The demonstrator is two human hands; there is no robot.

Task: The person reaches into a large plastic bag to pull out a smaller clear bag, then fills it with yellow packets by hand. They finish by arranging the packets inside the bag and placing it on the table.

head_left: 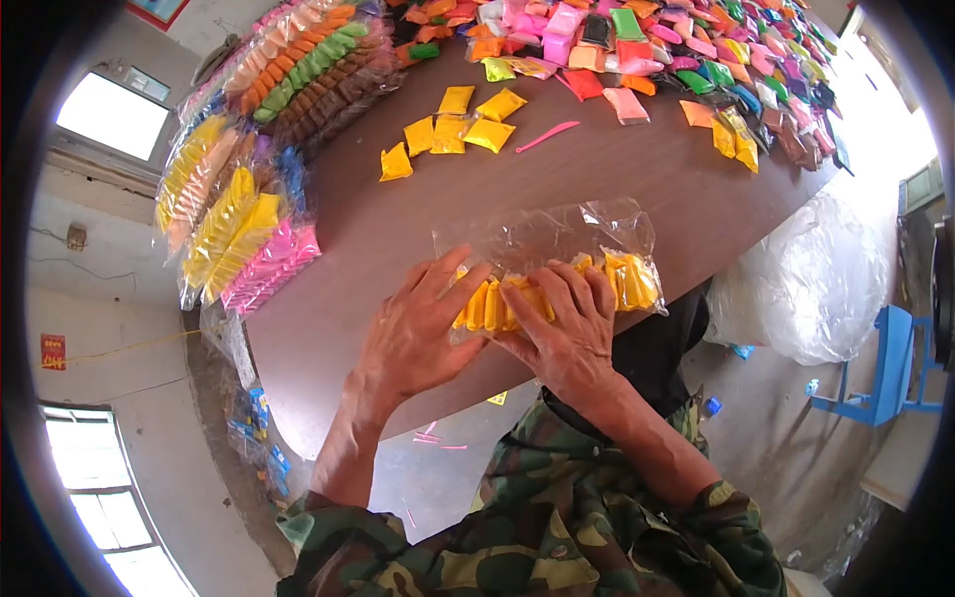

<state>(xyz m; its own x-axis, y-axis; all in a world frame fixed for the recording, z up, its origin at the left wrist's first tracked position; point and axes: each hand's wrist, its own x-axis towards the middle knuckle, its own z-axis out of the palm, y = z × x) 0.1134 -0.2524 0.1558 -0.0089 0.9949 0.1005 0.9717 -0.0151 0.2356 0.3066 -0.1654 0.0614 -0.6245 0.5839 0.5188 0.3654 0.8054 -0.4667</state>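
Observation:
A clear plastic bag [557, 231] lies at the table's near edge with a row of small yellow packets [634, 283] inside it. My left hand [418, 323] grips the bag's left end, its fingers bent over the row. Over the middle of the row lies my right hand [569, 333], with fingers curled onto the packets and the thumb toward the left hand. Both hands hide part of the row. The upper part of the bag is loose film spread on the table beyond the packets.
Several loose yellow packets [450, 132] and a pink plastic knife [547, 135] lie farther back on the brown table [348, 328]. Filled bags [298, 85] are stacked at the left. A heap of coloured packets [637, 50] covers the back. A blue stool [880, 368] stands right.

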